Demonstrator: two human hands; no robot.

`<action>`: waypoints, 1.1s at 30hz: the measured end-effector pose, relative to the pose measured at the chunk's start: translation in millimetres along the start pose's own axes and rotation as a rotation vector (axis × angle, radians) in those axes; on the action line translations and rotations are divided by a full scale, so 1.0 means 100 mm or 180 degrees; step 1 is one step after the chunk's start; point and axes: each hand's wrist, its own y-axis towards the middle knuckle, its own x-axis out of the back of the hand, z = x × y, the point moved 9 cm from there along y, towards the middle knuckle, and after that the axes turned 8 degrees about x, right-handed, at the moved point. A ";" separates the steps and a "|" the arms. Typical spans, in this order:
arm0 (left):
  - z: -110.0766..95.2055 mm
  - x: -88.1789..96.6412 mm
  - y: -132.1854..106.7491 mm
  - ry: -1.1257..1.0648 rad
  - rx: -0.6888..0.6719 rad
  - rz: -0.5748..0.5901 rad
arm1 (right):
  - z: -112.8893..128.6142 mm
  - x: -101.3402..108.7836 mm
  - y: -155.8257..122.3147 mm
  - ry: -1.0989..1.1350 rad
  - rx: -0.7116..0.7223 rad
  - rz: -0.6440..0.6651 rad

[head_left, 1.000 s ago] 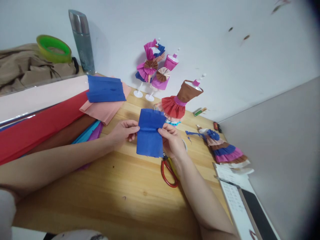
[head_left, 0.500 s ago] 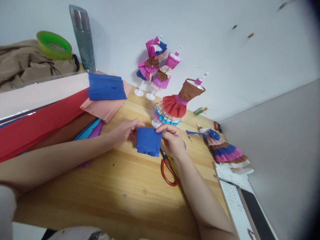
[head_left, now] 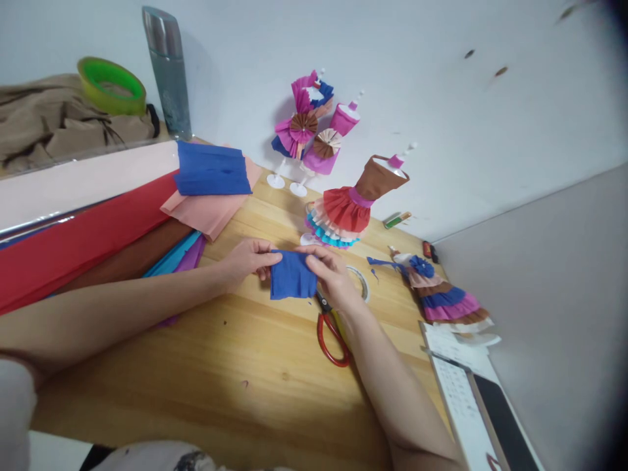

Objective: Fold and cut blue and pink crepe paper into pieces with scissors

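Note:
A folded piece of blue crepe paper (head_left: 292, 277) lies low over the wooden table (head_left: 235, 366), held from both sides. My left hand (head_left: 248, 260) pinches its left top corner. My right hand (head_left: 330, 275) presses and grips its right edge with the fingers closed on it. Red-handled scissors (head_left: 331, 332) lie on the table just under my right wrist. A roll of clear tape (head_left: 360, 282) sits right of my right hand.
Paper-dress figures stand behind: a red and brown one (head_left: 350, 206), two pink ones (head_left: 309, 134), and one lying down (head_left: 441, 294). Folded blue paper (head_left: 212, 170) on pink sheets and coloured rolls (head_left: 73, 242) fill the left. A flask (head_left: 169, 72), a green ring (head_left: 112, 85) and a tablet (head_left: 490, 405) are nearby.
The blue paper was a tall open sheet; it has been folded over to about half its height and brought down closer to the table. Both hands stayed on it.

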 end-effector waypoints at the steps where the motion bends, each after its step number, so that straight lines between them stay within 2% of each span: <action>1: 0.00 0.00 0.00 -0.0028 0.0011 0.0016 | -0.03 -0.01 0.00 -0.0096 -0.0025 0.0033; 6: 0.01 -0.02 0.00 -0.0135 0.0055 0.0105 | -0.11 0.04 0.02 -0.0098 -0.0009 -0.0118; 14: 0.03 0.01 0.02 -0.0286 0.0131 0.0023 | 0.00 0.05 0.01 -0.0012 0.0005 -0.0125; 18: 0.07 0.06 0.00 -0.0857 0.0308 -0.0162 | 0.02 -0.01 0.02 0.0298 0.0043 0.0167; 22: 0.11 0.06 -0.02 -0.1098 0.0550 -0.0296 | 0.01 -0.08 0.01 0.0054 0.0129 0.0407; 26: 0.13 0.05 -0.03 -0.1037 0.0632 -0.0302 | -0.01 -0.02 0.04 -0.0195 0.0197 0.0082; 30: 0.12 -0.06 -0.02 -0.0856 0.0609 0.0175 | 0.00 0.13 0.06 -0.0353 0.0291 -0.0435; 33: 0.08 -0.09 -0.02 -0.0568 0.0422 0.0349 | -0.07 0.15 0.05 -0.0239 0.0144 -0.0484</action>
